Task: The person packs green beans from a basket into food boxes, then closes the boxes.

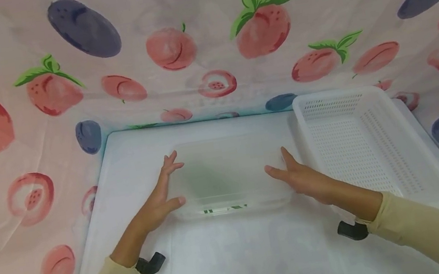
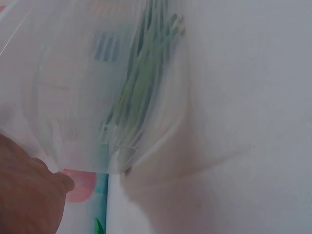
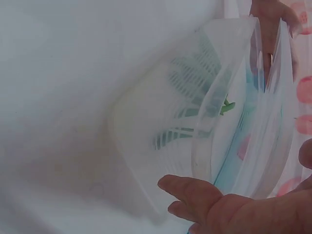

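A translucent plastic box (image 1: 225, 174) stands on the white table, with long green vegetables (image 2: 141, 78) showing blurrily through its wall; their kind is unclear. At its left end is my left hand (image 1: 160, 201), fingers spread and fairly straight, the thumb by the near corner. My right hand (image 1: 301, 179) is at the right end, thumb and forefinger stretched apart. In the right wrist view, straight fingers (image 3: 190, 192) lie beside the box's wall. Whether either hand presses on the plastic is hard to tell.
To the right, a white perforated basket (image 1: 355, 149) stands on the white table (image 1: 243, 258), close to my right forearm. Behind the table hangs a peach-patterned cloth (image 1: 208, 38). Black straps with mounts (image 1: 151, 264) sit at both wrists.
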The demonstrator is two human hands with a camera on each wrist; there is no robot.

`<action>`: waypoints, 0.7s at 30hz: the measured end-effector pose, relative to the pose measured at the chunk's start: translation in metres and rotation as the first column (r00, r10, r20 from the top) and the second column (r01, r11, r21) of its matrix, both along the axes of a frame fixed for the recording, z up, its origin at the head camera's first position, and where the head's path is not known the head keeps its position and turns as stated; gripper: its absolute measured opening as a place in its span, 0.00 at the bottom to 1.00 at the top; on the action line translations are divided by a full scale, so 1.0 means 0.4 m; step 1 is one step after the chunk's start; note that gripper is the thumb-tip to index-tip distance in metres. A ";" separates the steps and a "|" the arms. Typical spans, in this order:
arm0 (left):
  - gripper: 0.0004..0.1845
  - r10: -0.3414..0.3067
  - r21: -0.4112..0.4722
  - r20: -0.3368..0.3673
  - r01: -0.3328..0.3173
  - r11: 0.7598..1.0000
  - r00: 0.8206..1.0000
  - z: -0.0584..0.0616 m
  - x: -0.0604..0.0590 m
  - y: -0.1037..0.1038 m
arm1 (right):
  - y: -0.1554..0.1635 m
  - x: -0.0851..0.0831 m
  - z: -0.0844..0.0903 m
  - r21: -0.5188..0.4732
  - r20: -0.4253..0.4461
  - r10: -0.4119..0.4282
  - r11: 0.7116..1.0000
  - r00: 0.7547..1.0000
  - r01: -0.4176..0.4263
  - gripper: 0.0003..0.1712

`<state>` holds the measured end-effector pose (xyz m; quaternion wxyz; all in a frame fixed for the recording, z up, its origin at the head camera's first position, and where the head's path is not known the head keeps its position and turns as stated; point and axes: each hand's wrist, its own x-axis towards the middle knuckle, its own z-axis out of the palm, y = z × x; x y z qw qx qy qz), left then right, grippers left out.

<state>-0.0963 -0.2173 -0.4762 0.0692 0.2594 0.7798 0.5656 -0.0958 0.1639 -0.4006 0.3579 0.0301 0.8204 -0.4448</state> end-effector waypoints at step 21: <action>0.41 -0.015 -0.155 -0.077 0.003 0.988 0.997 -0.034 0.004 0.002 | -0.013 0.021 -0.034 0.038 -0.042 0.009 0.999 0.999 -0.008 0.65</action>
